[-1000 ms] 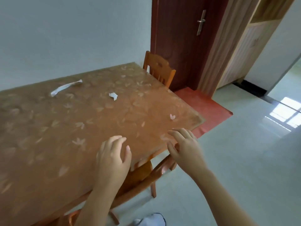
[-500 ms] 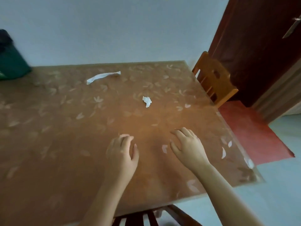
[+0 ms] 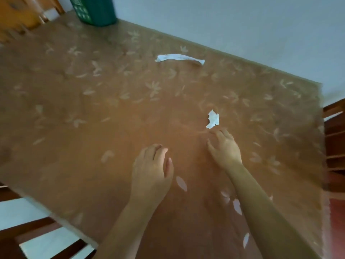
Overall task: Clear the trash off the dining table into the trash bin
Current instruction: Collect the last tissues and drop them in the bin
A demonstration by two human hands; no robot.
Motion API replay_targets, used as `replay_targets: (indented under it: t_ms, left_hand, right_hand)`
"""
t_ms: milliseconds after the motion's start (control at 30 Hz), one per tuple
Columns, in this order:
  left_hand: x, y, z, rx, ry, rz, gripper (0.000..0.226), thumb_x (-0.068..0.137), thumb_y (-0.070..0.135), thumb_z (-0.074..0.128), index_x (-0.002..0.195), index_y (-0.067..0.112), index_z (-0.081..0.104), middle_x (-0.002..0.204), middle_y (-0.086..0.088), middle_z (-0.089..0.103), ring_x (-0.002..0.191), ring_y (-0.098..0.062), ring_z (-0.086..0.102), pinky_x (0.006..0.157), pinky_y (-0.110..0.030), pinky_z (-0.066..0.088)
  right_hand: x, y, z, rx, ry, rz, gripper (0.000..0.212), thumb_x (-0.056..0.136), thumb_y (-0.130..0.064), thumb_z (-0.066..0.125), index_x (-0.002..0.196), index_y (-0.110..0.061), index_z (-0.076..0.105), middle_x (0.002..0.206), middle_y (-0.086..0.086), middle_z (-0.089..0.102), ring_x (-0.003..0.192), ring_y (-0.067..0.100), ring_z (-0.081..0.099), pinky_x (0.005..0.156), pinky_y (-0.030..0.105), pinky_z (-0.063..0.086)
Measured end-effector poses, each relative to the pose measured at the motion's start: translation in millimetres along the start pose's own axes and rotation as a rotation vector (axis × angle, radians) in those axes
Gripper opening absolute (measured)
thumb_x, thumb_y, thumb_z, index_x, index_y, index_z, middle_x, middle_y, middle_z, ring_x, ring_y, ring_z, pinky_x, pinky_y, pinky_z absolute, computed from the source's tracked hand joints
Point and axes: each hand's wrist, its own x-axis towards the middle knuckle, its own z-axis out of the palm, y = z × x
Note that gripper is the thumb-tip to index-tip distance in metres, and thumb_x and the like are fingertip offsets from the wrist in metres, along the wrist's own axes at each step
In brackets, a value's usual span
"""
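crumpled paper (image 3: pixel 212 119) | just beyond right hand (image 3: pixel 225 148) fingertips (empty, fingers spread)

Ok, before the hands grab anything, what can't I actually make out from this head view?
- Green trash bin: cut off by the top edge, so its opening is unseen.
- Right hand: its fingertips are motion-blurred near the crumpled tissue; contact unclear.
- Left hand: palm faces down, underside hidden.
- Twisted paper strip: too small to tell what it is.
- Table: near edge cut off by the frame.
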Motion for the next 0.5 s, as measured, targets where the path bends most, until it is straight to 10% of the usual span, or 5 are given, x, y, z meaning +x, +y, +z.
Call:
replay_targets:
  t_ms: [500]
  left_hand:
    - [-8.2,8.1,18.9,0.035,-0.001,-0.168,0.037,0.08,0.026,0.041,0.099,0.004,0.065,0.102,-0.013,0.066,0.096,-0.031,0.06,0.084,-0.04,0.047]
  right_hand:
    - [76.3,36.6,35.6,0.016,-0.065,0.029,0.023,0.083,-0.021,0.06,0.103,-0.01,0.059,0.124,0.011,0.048,0.11,0.031,0.042,0.079,0.038,0.04]
